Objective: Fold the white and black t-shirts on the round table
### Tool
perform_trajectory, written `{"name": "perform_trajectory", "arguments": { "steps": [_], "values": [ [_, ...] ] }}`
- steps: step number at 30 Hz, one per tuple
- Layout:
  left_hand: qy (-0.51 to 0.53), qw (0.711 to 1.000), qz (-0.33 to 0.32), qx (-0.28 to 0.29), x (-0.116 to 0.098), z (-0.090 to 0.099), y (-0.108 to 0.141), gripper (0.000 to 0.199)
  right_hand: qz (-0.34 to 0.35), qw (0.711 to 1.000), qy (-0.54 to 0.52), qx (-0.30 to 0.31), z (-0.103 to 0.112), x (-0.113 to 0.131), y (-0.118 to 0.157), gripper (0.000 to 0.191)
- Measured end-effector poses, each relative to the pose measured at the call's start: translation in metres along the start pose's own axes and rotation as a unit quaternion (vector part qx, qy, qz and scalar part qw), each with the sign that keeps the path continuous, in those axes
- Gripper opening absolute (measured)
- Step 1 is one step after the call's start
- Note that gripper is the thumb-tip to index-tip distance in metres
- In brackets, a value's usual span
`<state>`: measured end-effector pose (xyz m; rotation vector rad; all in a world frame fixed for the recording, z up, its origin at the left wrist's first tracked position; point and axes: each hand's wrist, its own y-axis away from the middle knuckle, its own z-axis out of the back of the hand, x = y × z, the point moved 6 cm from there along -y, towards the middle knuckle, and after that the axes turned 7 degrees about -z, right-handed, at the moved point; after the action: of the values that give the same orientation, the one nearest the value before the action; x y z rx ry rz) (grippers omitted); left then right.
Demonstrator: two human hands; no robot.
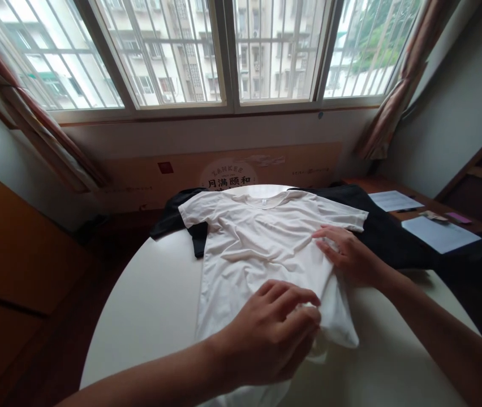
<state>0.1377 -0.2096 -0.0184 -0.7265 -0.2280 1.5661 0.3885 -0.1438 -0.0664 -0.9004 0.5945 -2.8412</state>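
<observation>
A white short-sleeved T-shirt (pixel 249 243) lies wrinkled on a round white table (pixel 147 305), its neckline toward the window. Near the lower right of the shirt, my left hand (pixel 275 328) is closed in a pinch on the fabric, and a corner of cloth hangs beyond the fingers. My right hand (pixel 349 254) grips the shirt's right side just below the sleeve, with its fingers bent on the cloth. The lower hem is partly hidden behind my left hand and forearm.
Dark clothing (pixel 377 237) is spread along the table's far and right edges, partly under the shirt. On a brown desk (pixel 360 185) at the right lie paper sheets (pixel 440 233). A printed cardboard panel (pixel 309 161) stands below the barred window (pixel 173 56).
</observation>
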Motion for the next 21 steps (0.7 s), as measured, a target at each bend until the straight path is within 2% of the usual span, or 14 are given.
{"name": "perform_trajectory", "arguments": {
  "steps": [2,4,6,8,10,11,14,15,18,21],
  "values": [
    [0.061,0.996,0.056,0.025,0.007,-0.01,0.003,0.013,-0.003,1.0,-0.009,0.001,0.005,0.007,0.001,0.032],
    [0.095,0.982,0.16,0.038,0.025,-0.021,0.009,0.014,0.005,1.0,-0.018,-0.007,0.014,0.023,0.012,0.034],
    [0.083,0.964,0.25,0.036,0.042,-0.023,0.015,0.014,0.028,0.999,-0.014,0.003,0.02,0.045,0.033,0.036],
    [0.048,0.954,0.293,0.043,0.052,-0.02,0.017,0.016,0.058,0.997,0.012,0.05,0.015,0.067,0.064,0.043],
    [0.025,0.95,0.302,0.08,0.051,-0.014,0.015,0.02,0.073,0.99,0.045,0.108,0.001,0.081,0.098,0.045],
    [0.022,0.947,0.301,0.11,0.048,-0.012,0.014,0.022,0.072,0.988,0.055,0.122,-0.005,0.084,0.113,0.037],
    [0.019,0.94,0.275,0.203,0.029,-0.007,0.023,0.031,0.055,0.994,0.027,0.095,-0.01,0.08,0.146,0.005],
    [0.008,0.943,0.253,0.218,0.02,-0.005,0.03,0.036,0.035,0.996,-0.001,0.077,-0.007,0.073,0.153,0.005],
    [-0.059,0.959,0.186,0.205,-0.004,0.001,0.068,0.061,-0.092,0.993,-0.078,0.004,0.013,0.039,0.173,0.027],
    [-0.126,0.964,0.168,0.162,-0.017,0.005,0.121,0.086,-0.208,0.97,-0.064,-0.112,0.037,0.001,0.2,0.045]
  ]
}}
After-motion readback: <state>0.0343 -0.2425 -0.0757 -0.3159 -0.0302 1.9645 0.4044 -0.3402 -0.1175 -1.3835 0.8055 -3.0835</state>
